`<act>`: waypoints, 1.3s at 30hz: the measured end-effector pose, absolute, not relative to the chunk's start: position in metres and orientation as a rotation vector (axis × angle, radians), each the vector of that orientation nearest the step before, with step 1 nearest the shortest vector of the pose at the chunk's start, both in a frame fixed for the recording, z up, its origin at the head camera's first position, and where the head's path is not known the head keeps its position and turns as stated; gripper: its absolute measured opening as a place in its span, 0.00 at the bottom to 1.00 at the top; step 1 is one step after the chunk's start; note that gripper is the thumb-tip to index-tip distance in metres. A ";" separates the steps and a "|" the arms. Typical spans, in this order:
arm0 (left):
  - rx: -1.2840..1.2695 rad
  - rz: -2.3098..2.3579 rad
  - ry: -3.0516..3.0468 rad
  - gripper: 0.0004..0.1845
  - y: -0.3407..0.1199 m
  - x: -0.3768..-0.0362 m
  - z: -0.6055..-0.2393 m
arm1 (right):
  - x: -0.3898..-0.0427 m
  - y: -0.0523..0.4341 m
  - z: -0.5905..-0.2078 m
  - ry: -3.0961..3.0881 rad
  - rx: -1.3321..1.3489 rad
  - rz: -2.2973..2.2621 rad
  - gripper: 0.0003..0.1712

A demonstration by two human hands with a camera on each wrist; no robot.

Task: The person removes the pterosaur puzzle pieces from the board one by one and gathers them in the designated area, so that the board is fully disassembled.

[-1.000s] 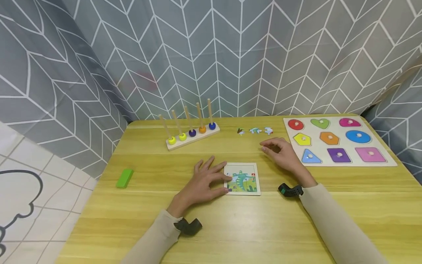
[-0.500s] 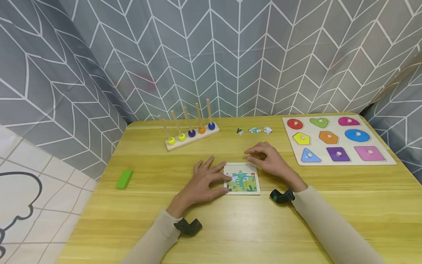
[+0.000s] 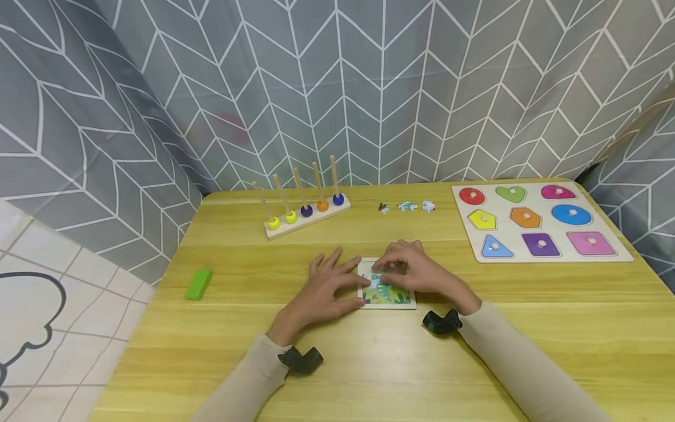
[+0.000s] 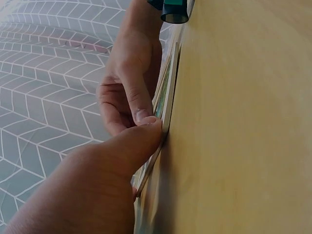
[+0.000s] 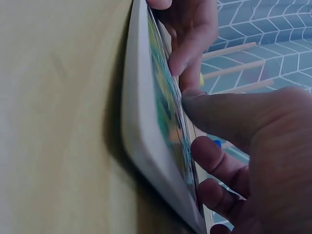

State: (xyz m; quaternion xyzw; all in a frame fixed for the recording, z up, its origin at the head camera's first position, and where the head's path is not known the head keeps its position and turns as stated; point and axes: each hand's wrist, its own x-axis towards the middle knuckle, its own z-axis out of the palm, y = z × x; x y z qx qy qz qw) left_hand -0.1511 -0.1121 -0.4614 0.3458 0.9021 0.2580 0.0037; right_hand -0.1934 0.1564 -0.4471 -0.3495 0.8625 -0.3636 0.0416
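A small jigsaw board (image 3: 392, 300) with a green picture lies flat on the yellow table (image 3: 527, 334). My left hand (image 3: 337, 281) rests at its left side with fingers spread, and its thumb (image 4: 131, 144) presses against the board's edge (image 4: 168, 97). My right hand (image 3: 392, 271) sits over the upper part of the picture, fingers curled. Its thumb (image 5: 204, 105) presses down on the picture face (image 5: 163, 112) where it holds a jigsaw piece that is almost wholly hidden under the fingers. Three loose jigsaw pieces (image 3: 406, 206) lie further back.
A wooden peg stacker (image 3: 303, 214) with coloured rings stands at the back left. A shape-sorting board (image 3: 505, 232) with coloured knobbed pieces lies at the back right. A green block (image 3: 198, 284) sits near the table's left edge. Patterned grey curtains close in behind.
My right hand has moved left and toward me, from beside the shape board down onto the jigsaw board. The left hand has stayed at the board's left edge.
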 end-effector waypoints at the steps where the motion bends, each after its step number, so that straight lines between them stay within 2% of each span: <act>1: 1.086 0.808 2.829 0.19 -0.112 -0.151 -0.462 | -0.193 0.156 -0.448 2.645 -1.076 -1.102 0.11; 20: 1.014 0.822 2.809 0.21 -0.111 -0.158 -0.456 | -0.197 0.156 -0.442 2.613 -1.125 -1.002 0.13; 31: 0.944 0.805 2.832 0.37 -0.109 -0.155 -0.461 | -0.193 0.157 -0.442 2.600 -1.116 -0.978 0.14; 39: 0.916 0.617 2.922 0.41 -0.105 -0.154 -0.464 | -0.192 0.157 -0.441 2.600 -1.104 -0.963 0.14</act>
